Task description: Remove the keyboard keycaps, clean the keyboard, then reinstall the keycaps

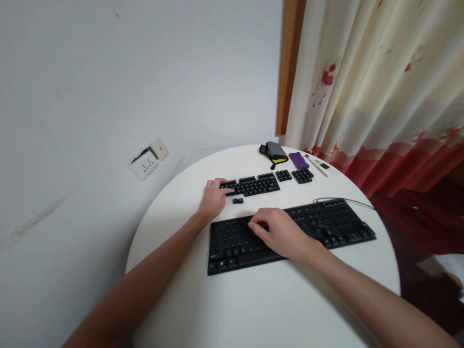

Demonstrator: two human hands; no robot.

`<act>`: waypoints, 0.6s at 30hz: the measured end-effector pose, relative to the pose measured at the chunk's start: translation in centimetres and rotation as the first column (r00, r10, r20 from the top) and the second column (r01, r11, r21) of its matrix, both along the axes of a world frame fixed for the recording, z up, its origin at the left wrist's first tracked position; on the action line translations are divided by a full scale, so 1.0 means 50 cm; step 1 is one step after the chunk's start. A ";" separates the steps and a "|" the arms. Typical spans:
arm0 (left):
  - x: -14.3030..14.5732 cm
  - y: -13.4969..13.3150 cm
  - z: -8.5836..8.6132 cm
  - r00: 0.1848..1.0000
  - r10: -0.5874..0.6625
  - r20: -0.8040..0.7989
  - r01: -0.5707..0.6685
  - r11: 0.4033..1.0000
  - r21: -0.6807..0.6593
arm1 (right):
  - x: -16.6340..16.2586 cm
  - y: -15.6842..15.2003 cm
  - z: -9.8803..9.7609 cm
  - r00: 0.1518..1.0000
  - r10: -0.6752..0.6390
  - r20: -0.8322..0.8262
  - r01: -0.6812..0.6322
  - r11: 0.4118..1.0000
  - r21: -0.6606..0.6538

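A black keyboard lies on the round table, with many of its keys taken off and small posts showing. My right hand is over its middle, fingers curled together toward the thumb; whatever they hold is hidden. Beyond the keyboard, loose black keycaps are laid out in rows. At the left end of these rows is my left hand, thumb and forefinger apart and touching the keycaps. A pair of loose keycaps sits just in front of the rows.
Two smaller keycap groups lie farther right. Behind them are a grey cloth, a purple pouch and a white pen-like stick. A cable runs off the keyboard to the right. The wall and a curtain border the white table.
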State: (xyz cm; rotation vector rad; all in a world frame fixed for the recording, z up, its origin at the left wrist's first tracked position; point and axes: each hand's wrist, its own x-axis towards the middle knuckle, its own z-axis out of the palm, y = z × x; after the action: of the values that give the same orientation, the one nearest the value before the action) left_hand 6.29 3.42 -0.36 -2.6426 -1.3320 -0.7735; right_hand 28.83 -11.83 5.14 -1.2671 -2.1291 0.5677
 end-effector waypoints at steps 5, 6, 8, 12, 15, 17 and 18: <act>0.004 0.003 0.004 0.998 0.011 0.056 -0.011 1.000 0.011 | 0.001 0.000 -0.001 1.000 0.005 0.006 -0.005 1.000 0.006; 0.005 0.001 0.007 0.997 0.012 0.078 -0.014 1.000 0.022 | 0.001 0.000 0.000 1.000 0.004 0.008 -0.004 1.000 0.008; 0.009 -0.005 0.014 0.994 -0.002 0.111 -0.001 1.000 0.027 | 0.001 0.000 0.001 1.000 0.002 0.010 -0.002 1.000 0.011; 0.013 -0.017 0.014 0.993 -0.098 0.059 0.100 0.994 -0.039 | 0.000 0.001 0.002 1.000 0.000 0.011 0.000 1.000 0.013; 0.011 -0.019 0.004 0.990 -0.142 -0.022 0.139 0.986 -0.095 | 0.001 0.004 0.002 1.000 -0.007 0.019 0.007 1.000 0.006; 0.011 -0.018 -0.002 0.987 -0.153 -0.041 0.147 0.981 -0.126 | 0.002 0.006 0.001 0.999 -0.023 0.026 0.022 1.000 0.006; 0.012 -0.018 -0.004 0.987 -0.156 -0.040 0.149 0.979 -0.139 | 0.003 0.007 0.001 0.999 -0.032 0.030 0.032 0.999 0.008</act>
State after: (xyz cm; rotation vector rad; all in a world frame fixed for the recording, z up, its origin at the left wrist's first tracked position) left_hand 6.87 2.51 -0.54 -2.8778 -1.2228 -0.6491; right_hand 28.96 -11.49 5.17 -1.3111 -2.1300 0.5298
